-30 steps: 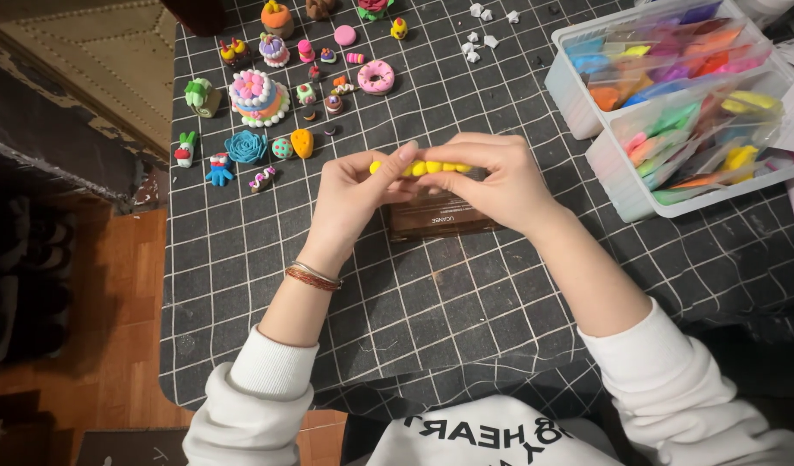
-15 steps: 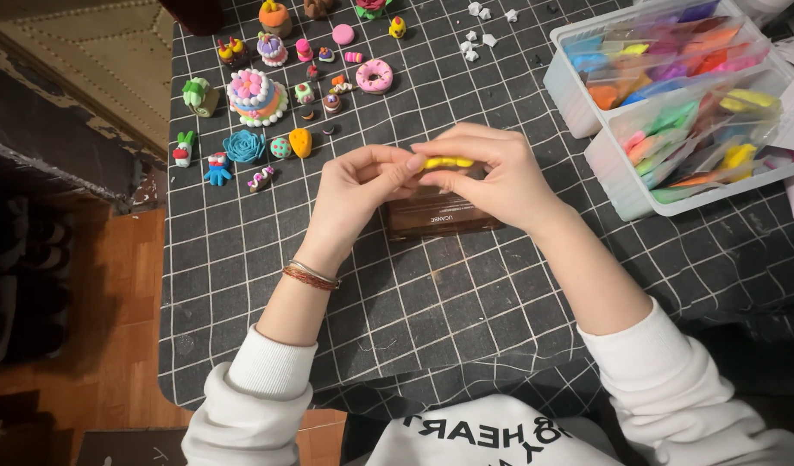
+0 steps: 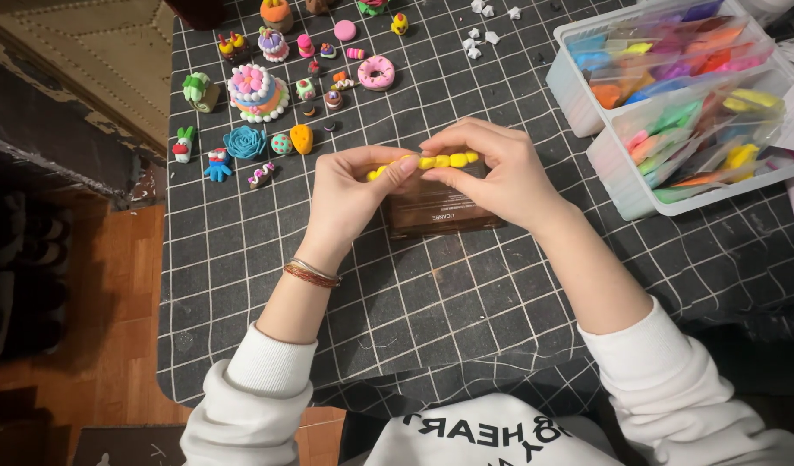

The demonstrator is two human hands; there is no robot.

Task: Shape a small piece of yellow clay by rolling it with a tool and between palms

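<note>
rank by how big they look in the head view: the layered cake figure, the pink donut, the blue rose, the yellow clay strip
1. layered cake figure
2. yellow clay strip, longest but thin, partly hidden by fingers, so unsure
3. blue rose and pink donut, look alike

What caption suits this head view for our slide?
Two hands pinch a yellow clay strip over a gridded mat, clay miniatures nearby.
</note>
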